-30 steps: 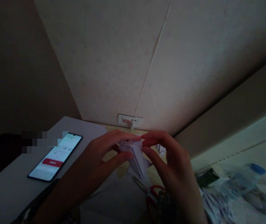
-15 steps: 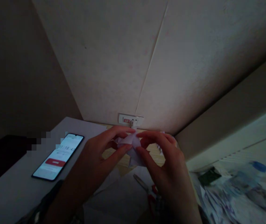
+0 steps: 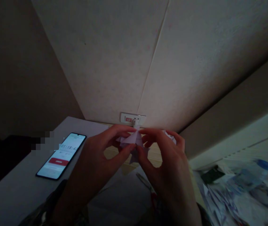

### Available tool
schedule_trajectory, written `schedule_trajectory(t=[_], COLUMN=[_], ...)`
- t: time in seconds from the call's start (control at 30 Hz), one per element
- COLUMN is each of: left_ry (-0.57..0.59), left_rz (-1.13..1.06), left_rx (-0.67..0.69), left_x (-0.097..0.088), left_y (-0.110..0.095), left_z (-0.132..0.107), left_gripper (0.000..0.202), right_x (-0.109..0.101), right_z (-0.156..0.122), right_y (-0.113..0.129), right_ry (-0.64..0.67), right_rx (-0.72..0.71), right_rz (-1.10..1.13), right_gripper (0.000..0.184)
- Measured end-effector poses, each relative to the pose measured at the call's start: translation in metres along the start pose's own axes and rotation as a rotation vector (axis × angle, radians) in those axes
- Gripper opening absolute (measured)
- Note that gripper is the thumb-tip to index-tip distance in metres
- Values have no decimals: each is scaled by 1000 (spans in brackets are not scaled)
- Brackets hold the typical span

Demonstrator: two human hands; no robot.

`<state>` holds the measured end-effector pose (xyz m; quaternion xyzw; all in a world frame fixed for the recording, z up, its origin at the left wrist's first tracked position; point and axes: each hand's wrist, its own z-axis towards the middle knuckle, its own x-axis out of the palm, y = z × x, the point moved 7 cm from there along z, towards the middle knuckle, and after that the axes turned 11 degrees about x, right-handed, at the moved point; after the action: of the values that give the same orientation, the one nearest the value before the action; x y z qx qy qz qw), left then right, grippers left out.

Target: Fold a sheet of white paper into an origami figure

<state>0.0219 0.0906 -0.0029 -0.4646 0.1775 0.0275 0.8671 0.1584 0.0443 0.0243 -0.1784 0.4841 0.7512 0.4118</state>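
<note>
Both hands meet in front of the wall socket [image 3: 133,119], pinching a small folded paper [image 3: 132,142] between them. The left hand [image 3: 96,160] grips it from the left with thumb below and forefinger over the top; the right hand [image 3: 167,166] closes on it from the right the same way. The paper is held in the air above the table [image 3: 13,188], well apart from the phone [image 3: 62,156] that lies lit, face up, to the left.

The paper looks light and thin — stiff only along its creases, soft and easily crushed between them. It would likely take a fingertip pinch best, close to a folded edge or point, where the layers are thickest; a squeeze across the open flaps would probably flatten them. Its lower part is in shadow, so the shape there is hard to read.

Below the hands lie scissors [image 3: 145,183], dim. To the right are paper scraps [image 3: 218,201] and a blue-capped bottle [image 3: 254,177], blurred.
</note>
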Motion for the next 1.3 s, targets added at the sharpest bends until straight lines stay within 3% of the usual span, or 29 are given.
schedule_trajectory(t=[0.33, 0.53, 0.8, 1.17, 1.3], left_ry=[-36, -58, -95, -45, 41], left_rz=[-40, -53, -138, -151, -208], left_rx=[-42, -41, -25, -35, -55], left_x=[1, 0, -6, -8, -6], left_y=[3, 1, -4, -9, -11], left_z=[-5, -3, -4, -5, -3], left_gripper=[24, 21, 23, 23, 24], right_x=[-2, -7, -8, -16, -15], right_z=[3, 0, -1, -4, 0], right_y=[-5, -2, 9, 7, -5], right_ry=[60, 22, 47, 41, 75], right_rx=[26, 5, -109, -186, -53], right_rz=[89, 107, 114, 120, 349], right_gripper=[29, 32, 31, 27, 21])
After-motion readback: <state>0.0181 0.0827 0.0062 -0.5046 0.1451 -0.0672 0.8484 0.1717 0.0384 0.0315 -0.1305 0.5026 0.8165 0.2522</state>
